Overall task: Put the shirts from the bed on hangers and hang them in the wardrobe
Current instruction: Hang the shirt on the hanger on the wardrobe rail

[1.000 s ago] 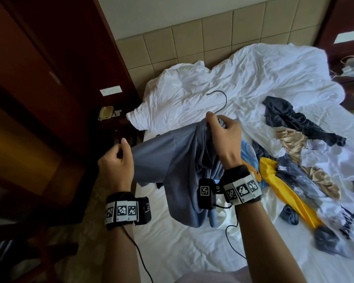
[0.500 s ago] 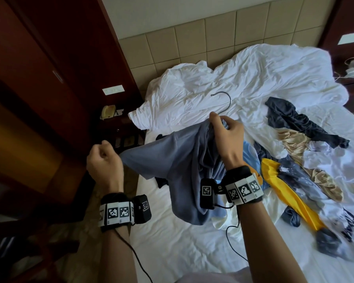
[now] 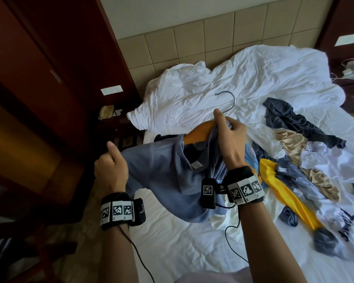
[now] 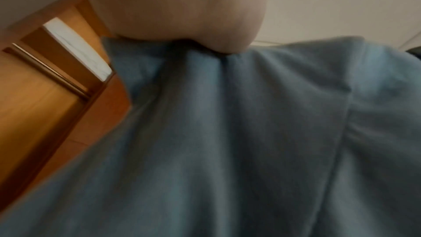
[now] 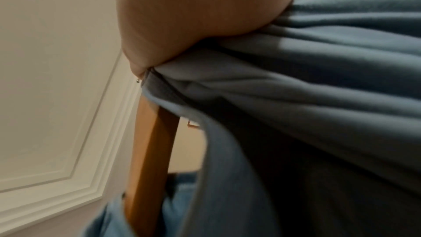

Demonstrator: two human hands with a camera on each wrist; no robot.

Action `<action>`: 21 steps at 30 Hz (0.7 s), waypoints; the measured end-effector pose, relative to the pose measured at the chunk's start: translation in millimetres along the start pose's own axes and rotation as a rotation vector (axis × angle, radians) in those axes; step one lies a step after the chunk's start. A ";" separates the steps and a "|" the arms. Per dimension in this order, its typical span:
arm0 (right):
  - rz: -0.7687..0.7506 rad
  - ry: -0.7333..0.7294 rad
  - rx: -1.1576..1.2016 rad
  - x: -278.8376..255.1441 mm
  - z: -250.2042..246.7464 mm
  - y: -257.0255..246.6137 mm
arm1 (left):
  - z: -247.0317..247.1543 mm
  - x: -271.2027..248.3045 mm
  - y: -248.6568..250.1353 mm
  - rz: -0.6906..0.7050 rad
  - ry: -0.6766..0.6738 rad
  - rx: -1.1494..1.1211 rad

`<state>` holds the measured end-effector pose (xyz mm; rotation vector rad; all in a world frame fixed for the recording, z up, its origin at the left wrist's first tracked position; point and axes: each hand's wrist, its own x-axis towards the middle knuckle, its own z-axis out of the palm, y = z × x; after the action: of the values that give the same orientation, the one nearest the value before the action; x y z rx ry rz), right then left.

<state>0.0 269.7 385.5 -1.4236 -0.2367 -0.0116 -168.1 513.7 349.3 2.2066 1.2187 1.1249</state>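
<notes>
I hold a grey-blue shirt [image 3: 168, 172] up over the bed's left edge. A wooden hanger [image 3: 200, 132] with a metal hook [image 3: 229, 101] sticks out of its neck opening. My right hand [image 3: 229, 131] grips the bunched collar against the hanger's top; the wrist view shows the hanger's arm [image 5: 150, 159] under the cloth [image 5: 318, 96]. My left hand [image 3: 110, 166] pinches the shirt's left shoulder and holds it out to the left, with fabric [image 4: 227, 132] hanging from its fingers.
More clothes lie on the bed [image 3: 192, 252] at right: a dark garment [image 3: 290, 119], a yellow one [image 3: 288, 193], a beige one [image 3: 290, 139]. A crumpled white duvet [image 3: 243, 82] lies at the head. Dark wooden wardrobe doors [image 3: 39, 68] stand at left, with a phone [image 3: 106, 112] on a nightstand.
My left hand drew the shirt's shoulder out to the left and down. The neck opened and the hanger's orange wood now shows there. The right hand stayed at the collar.
</notes>
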 end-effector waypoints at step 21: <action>0.012 0.002 0.049 -4.3 6.0 0.9 | -12.1 4.9 46.4 0.452 -0.118 -0.097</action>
<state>-5.0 275.1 384.7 -1.3759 -0.2254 0.0022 -151.7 491.5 388.9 2.5006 0.6163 1.1622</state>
